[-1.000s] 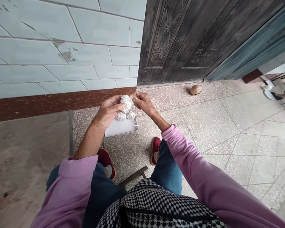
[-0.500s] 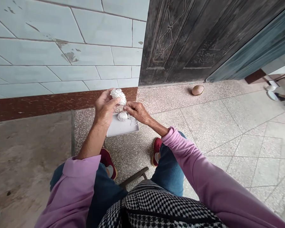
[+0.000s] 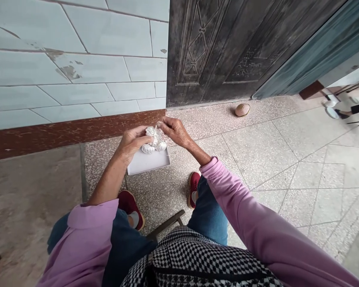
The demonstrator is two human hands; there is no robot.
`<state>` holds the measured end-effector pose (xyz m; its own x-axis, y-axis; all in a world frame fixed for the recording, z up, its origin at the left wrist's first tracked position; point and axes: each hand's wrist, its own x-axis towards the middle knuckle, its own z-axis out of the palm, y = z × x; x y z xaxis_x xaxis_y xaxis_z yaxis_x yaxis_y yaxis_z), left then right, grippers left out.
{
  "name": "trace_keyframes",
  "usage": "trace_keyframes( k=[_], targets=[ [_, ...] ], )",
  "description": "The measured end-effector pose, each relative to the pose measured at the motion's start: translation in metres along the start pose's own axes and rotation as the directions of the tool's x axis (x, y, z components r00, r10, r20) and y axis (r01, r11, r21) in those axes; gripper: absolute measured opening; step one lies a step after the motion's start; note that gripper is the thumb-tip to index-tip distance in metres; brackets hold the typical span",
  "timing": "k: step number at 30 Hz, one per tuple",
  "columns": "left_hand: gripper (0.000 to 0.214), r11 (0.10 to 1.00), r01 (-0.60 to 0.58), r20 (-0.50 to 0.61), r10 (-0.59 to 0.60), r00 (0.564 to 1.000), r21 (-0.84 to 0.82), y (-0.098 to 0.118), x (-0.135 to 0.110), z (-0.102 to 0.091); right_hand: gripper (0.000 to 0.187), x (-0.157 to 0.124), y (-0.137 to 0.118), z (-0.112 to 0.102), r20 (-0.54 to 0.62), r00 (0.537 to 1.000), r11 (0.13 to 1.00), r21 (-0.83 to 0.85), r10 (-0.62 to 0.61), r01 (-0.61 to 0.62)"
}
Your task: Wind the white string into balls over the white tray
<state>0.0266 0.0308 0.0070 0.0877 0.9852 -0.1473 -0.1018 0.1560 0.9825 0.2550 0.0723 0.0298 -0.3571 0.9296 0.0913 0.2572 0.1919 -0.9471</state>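
Observation:
My left hand grips a white, ruffled ball of yarn between thumb and fingers. At its upper right, my right hand is closed in a pinch on a bit of white yarn close to the ball. Below the hands, a shallow white box lies on the floor. Smaller white yarn balls rest at the box's far side, partly covered by the held ball. A loose strand trails past the box's right edge.
A wooden bar, perhaps part of a stool, lies between my red shoes. A pinkish rounded object sits by the dark carved door. The tiled wall rises ahead on the left. Part of another person shows at far right.
My right hand has risen from below the ball to its upper right side. The left hand has lowered the ball slightly toward the box. The camera view has turned a little right.

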Motion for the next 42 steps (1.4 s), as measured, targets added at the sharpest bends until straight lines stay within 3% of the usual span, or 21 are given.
trace_keyframes(
  k=[3, 8, 15, 20, 25, 30, 34, 38, 42],
  targets=[
    [0.045, 0.993, 0.009, 0.083, 0.001, 0.997, -0.12, 0.003, -0.002, 0.003, 0.05, 0.007, 0.005, -0.004, -0.018, 0.997, 0.989, 0.13, 0.076, -0.073],
    [0.053, 0.95, -0.03, 0.069, 0.054, 0.996, -0.31, 0.003, -0.004, 0.004, 0.053, 0.007, 0.013, 0.009, 0.086, 0.989, 0.956, 0.256, 0.124, -0.142],
    [0.052, 0.91, -0.034, 0.02, 0.047, 0.999, -0.413, -0.005, -0.001, 0.003, 0.048, 0.003, 0.012, 0.017, 0.007, 0.999, 0.999, -0.023, 0.032, -0.032],
    [0.049, 0.882, -0.115, -0.056, 0.101, 0.993, -0.456, -0.011, 0.011, 0.001, 0.039, 0.0, 0.019, 0.02, 0.092, 0.996, 0.979, -0.202, -0.015, 0.034],
    [0.055, 0.871, -0.218, -0.228, 0.126, 0.965, -0.441, -0.013, 0.016, 0.007, 0.034, -0.01, 0.017, 0.04, 0.219, 0.976, 0.966, -0.249, -0.014, 0.07],
    [0.061, 0.952, -0.25, -0.371, 0.172, 0.913, -0.176, -0.009, 0.015, 0.005, 0.03, -0.018, 0.008, 0.045, 0.362, 0.93, 0.981, -0.144, -0.068, 0.128],
    [0.067, 0.984, -0.176, -0.246, 0.164, 0.955, -0.026, -0.005, 0.007, 0.005, 0.033, -0.016, -0.002, 0.026, 0.257, 0.964, 0.996, -0.045, -0.068, 0.082],
    [0.06, 0.989, -0.093, -0.137, 0.077, 0.988, -0.114, -0.001, -0.001, 0.008, 0.05, -0.014, -0.011, 0.008, 0.088, 0.995, 0.998, -0.047, -0.045, 0.05],
    [0.06, 0.983, -0.025, -0.07, 0.013, 0.997, -0.182, 0.004, -0.003, 0.008, 0.06, -0.012, -0.014, 0.006, 0.01, 1.0, 0.998, -0.069, -0.01, 0.01]
  ],
)
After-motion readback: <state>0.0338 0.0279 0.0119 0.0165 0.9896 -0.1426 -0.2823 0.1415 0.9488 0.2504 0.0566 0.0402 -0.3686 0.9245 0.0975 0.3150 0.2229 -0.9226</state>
